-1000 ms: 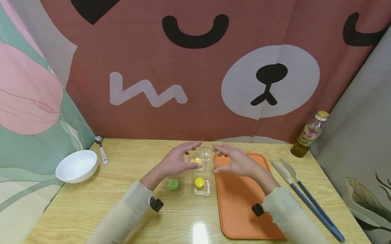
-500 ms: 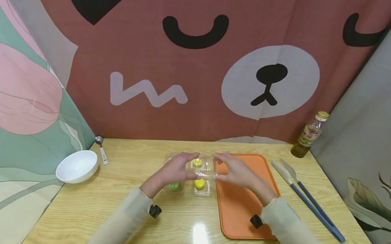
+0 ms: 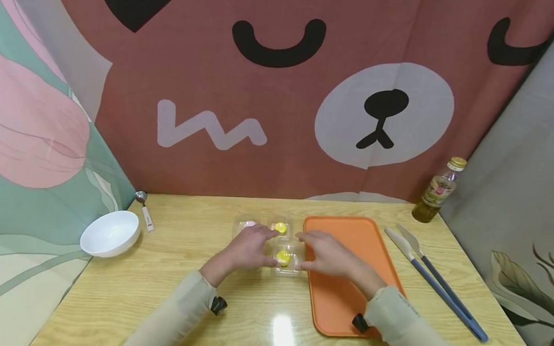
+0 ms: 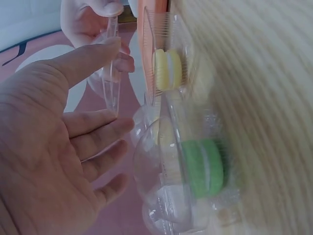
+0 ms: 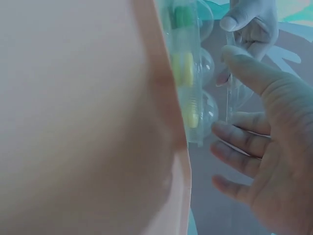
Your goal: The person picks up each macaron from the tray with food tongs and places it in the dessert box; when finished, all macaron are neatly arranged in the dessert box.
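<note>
My left hand (image 3: 250,248) and right hand (image 3: 329,255) face each other, pinching opposite edges of a clear plastic dome lid (image 4: 112,93) between thumbs and fingers. Below the lid a yellow macaron (image 3: 283,258) sits in a clear ridged plastic base (image 4: 168,32); lid and base are apart in the left wrist view. Behind it, another yellow macaron (image 3: 280,228) lies in a domed clear box. A green macaron (image 4: 203,166), under a clear dome, is hidden by my left hand in the head view. Farther back left, another clear box holds something pinkish (image 3: 249,224).
Beside the boxes, an orange tray (image 3: 344,225) lies under my right forearm. Blue-handled tongs (image 3: 439,283) and an oil-like bottle (image 3: 436,193) are at the right. A white bowl (image 3: 110,234) and a small measuring spoon (image 3: 145,211) stand at the left.
Both hands have come toward the person, carrying the clear lid from over the far yellow macaron to above the near one. The far boxes are now uncovered to view.
</note>
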{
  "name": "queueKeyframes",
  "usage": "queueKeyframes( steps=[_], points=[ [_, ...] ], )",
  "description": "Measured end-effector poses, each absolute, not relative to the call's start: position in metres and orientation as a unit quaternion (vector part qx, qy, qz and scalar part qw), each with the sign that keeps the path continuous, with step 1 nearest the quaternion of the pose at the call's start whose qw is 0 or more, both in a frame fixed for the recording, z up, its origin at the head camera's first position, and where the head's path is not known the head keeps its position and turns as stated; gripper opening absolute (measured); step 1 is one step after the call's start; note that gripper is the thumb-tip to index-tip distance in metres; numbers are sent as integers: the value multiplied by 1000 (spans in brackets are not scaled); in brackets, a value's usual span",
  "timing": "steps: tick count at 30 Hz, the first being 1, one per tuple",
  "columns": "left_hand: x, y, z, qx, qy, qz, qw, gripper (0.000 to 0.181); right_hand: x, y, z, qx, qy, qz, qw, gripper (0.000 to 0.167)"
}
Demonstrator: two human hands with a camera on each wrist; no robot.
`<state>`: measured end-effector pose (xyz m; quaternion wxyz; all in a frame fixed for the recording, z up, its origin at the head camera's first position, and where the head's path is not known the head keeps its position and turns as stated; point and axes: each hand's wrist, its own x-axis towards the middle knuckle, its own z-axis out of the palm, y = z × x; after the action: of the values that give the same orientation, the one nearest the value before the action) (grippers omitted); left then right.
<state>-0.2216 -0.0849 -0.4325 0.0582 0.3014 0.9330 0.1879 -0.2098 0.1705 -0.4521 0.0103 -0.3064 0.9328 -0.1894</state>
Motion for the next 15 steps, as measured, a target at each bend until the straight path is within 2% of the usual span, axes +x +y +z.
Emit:
queueKeyframes(
  steps=[15],
  points=[
    [-219,-77,-442,313,944,87,62,81,-203,164,-457,-300,944,-134,23,80]
  ],
)
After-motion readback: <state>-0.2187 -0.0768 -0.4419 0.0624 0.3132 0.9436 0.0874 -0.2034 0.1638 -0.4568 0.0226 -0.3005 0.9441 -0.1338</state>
